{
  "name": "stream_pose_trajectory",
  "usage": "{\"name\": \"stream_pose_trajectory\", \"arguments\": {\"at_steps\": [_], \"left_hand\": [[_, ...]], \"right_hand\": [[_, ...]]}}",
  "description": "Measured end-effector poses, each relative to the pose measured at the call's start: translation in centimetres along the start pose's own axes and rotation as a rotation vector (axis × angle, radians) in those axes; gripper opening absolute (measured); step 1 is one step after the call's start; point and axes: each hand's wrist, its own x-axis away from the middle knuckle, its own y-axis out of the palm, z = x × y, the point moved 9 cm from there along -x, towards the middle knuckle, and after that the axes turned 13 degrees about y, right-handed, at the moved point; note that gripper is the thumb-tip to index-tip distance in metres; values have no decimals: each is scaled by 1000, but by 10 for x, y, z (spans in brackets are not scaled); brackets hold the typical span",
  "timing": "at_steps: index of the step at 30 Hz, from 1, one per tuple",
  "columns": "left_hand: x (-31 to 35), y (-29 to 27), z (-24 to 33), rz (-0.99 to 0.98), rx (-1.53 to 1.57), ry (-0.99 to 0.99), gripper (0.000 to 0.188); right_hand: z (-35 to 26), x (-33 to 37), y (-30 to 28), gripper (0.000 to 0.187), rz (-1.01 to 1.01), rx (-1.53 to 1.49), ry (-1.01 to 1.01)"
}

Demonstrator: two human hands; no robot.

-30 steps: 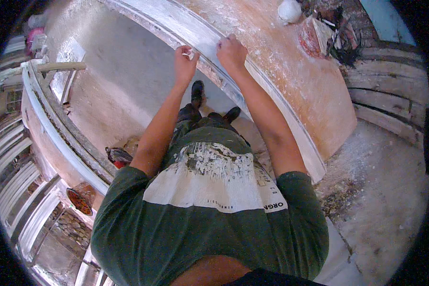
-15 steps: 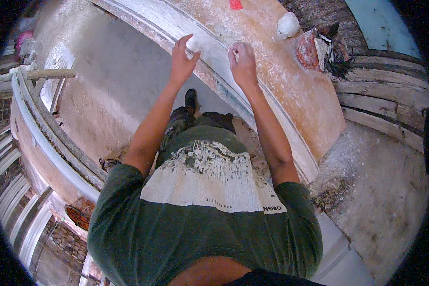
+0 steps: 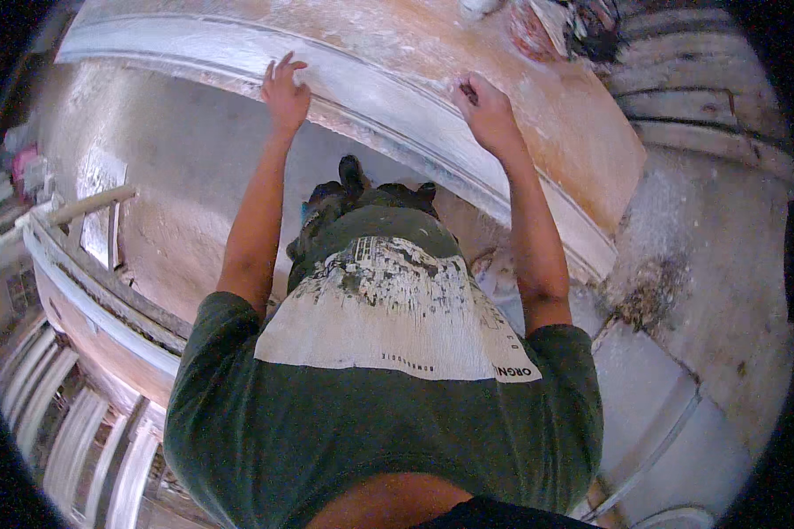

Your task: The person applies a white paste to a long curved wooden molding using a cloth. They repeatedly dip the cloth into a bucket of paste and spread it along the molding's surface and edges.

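Observation:
A long white moulding strip (image 3: pixel 362 88) with a ridged profile runs along the near edge of an orange-brown worktop (image 3: pixel 591 145) smeared with white. Over the strip's left part is my left hand (image 3: pixel 287 95), fingers spread and bent, holding nothing. I cannot tell whether its fingertips touch the strip. My right hand (image 3: pixel 492 115) is curled closed above the worktop side of the strip. A small dark patch shows inside its fingers; whether that is an object or shadow is unclear.
At the far right of the worktop lie a white lump (image 3: pixel 479 7) and a reddish, white-smeared container (image 3: pixel 536 31) beside dark bristly material. Wooden planks (image 3: pixel 692 97) lie beyond. To the left stands a curved bench-like form (image 3: pixel 106 295), with several pale strips (image 3: pixel 40 379) behind it.
The view has turned, so the worktop and strip lie more crosswise. My hands are farther apart: the left has moved left, the right has moved right and stays curled.

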Motion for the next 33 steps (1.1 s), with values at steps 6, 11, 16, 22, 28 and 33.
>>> {"name": "stream_pose_trajectory", "arguments": {"at_steps": [6, 11, 16, 22, 28, 33], "left_hand": [[-1, 17, 25, 60, 307, 51, 50], [-14, 24, 118, 38, 157, 220, 41], [-19, 54, 156, 19, 110, 273, 37], [-36, 72, 209, 9, 158, 261, 38], [-21, 92, 249, -48, 230, 20, 41], [39, 159, 411, -573, 751, 207, 80]], "right_hand": [[158, 68, -34, 28, -46, -7, 145], [257, 148, -99, 23, 145, 161, 313], [343, 220, -185, 16, 290, 299, 380], [414, 258, -235, 14, 393, 502, 327], [442, 240, -220, 21, 237, 123, 375], [343, 208, -226, 21, 89, -136, 294]]}}
